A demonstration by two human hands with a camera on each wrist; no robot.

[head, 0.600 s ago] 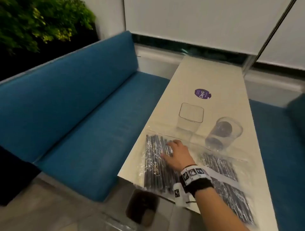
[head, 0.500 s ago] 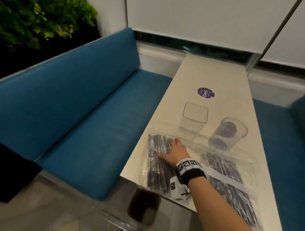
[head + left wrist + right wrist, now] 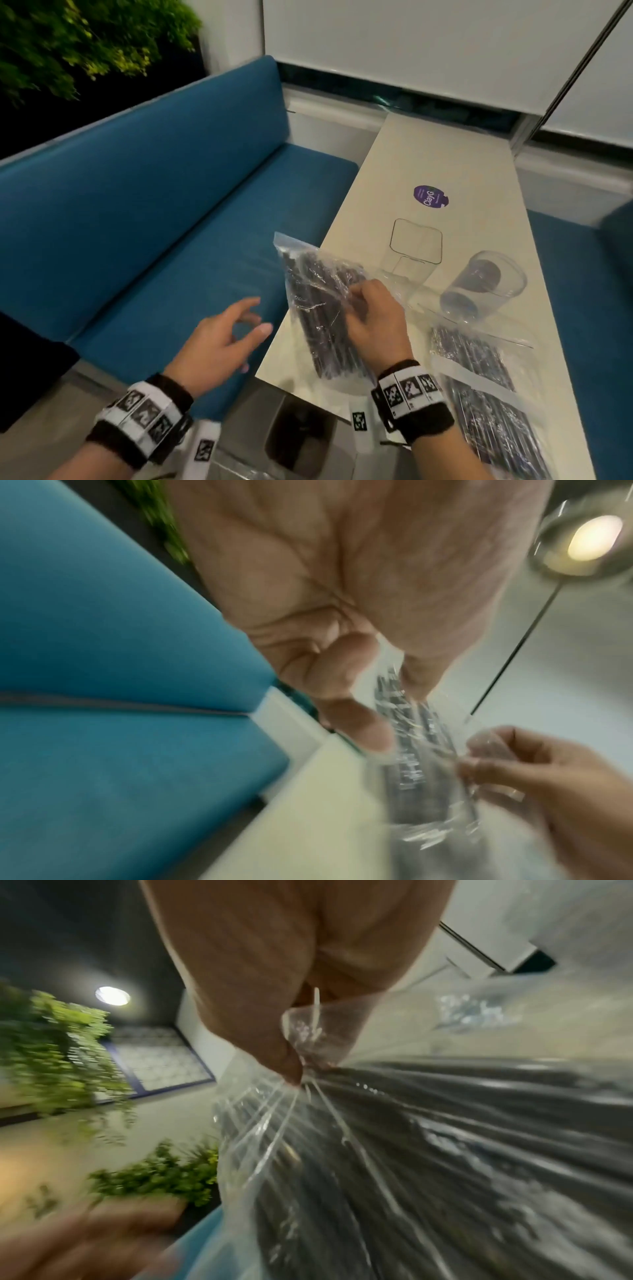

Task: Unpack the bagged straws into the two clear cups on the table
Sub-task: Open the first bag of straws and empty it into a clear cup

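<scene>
Clear plastic bag of dark straws (image 3: 320,308) pinched by right hand (image 3: 375,329) above near table edge, left hand (image 3: 219,346) spread loose, holding nothing, left of bag.

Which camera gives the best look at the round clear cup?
The head view: the round clear cup shows whole on the pale table. The left wrist view catches perhaps a blurred rim; the right wrist view shows none.

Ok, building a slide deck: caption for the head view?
Right hand lifts a bag of dark straws off the table; left hand reaches in.

We see black straws (image 3: 318,308) in clear plastic, a blue bench (image 3: 137,212), a purple sticker (image 3: 431,196) at twelve o'clock.
</scene>
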